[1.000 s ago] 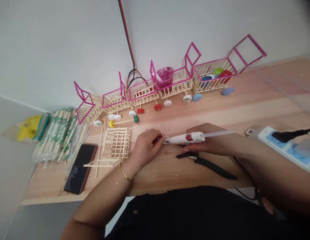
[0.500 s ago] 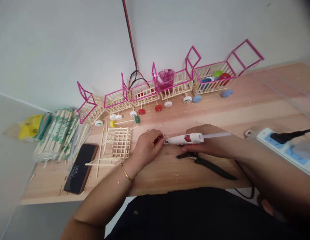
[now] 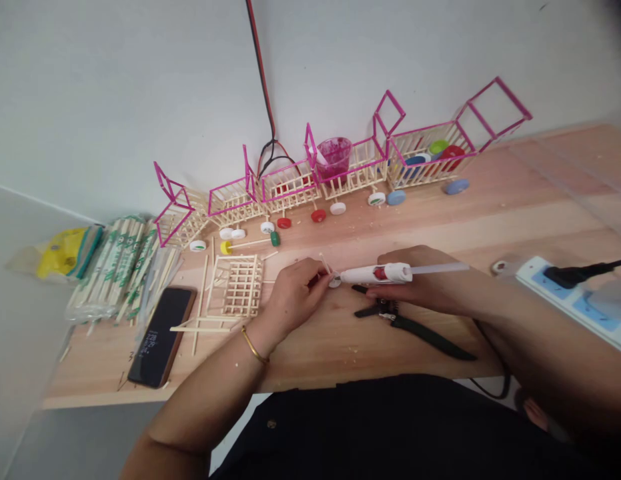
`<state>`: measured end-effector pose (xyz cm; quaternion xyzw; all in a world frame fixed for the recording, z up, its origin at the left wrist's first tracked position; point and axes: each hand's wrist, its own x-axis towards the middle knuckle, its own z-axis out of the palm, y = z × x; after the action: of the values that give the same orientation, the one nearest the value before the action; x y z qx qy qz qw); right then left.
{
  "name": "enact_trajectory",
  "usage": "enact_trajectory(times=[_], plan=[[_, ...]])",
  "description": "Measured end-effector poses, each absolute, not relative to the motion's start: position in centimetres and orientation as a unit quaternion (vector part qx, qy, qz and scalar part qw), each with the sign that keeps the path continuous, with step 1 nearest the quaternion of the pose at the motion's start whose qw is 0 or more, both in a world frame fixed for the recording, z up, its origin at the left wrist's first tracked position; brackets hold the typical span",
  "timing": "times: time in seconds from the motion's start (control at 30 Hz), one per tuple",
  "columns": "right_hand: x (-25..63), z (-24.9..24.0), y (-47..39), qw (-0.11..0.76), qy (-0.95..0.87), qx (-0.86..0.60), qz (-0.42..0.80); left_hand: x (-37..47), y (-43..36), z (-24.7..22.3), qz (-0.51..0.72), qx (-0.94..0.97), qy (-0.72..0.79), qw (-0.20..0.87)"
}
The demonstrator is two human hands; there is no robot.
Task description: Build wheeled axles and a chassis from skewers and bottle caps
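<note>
My left hand (image 3: 303,290) pinches a short thin wooden stick (image 3: 324,263) whose lower end stands at a small white bottle cap (image 3: 335,280). My right hand (image 3: 415,280) is wrapped round a white glue gun (image 3: 375,274), with a clear glue stick (image 3: 440,268) coming out of its back. The gun's nozzle points left, just beside the cap. Black-handled cutters (image 3: 433,339) lie on the wooden table (image 3: 315,363) below my right hand. Left of my left hand sits a small lattice of pale sticks (image 3: 243,287).
Stick carts with pink rims (image 3: 290,190) and cap wheels line the wall, one holding a pink cup (image 3: 333,160). An axle with yellow and green caps (image 3: 250,245), a phone (image 3: 163,337) and packed chopsticks (image 3: 115,267) lie left. A power strip (image 3: 575,300) is at right.
My right hand has moved the glue gun slightly to the right, drawing its nozzle back from the cap. My left hand has stayed almost in place.
</note>
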<state>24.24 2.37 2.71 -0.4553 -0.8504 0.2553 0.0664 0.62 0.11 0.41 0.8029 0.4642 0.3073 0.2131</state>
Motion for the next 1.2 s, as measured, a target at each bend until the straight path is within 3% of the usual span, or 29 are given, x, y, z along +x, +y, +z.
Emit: enact_trajectory(times=[1.2], plan=[[23.95, 2.24, 2.45, 0.043, -0.838, -0.476, 0.263, 0.6, 0.16, 0.41, 0.302, 0.807, 0.461, 0.212]])
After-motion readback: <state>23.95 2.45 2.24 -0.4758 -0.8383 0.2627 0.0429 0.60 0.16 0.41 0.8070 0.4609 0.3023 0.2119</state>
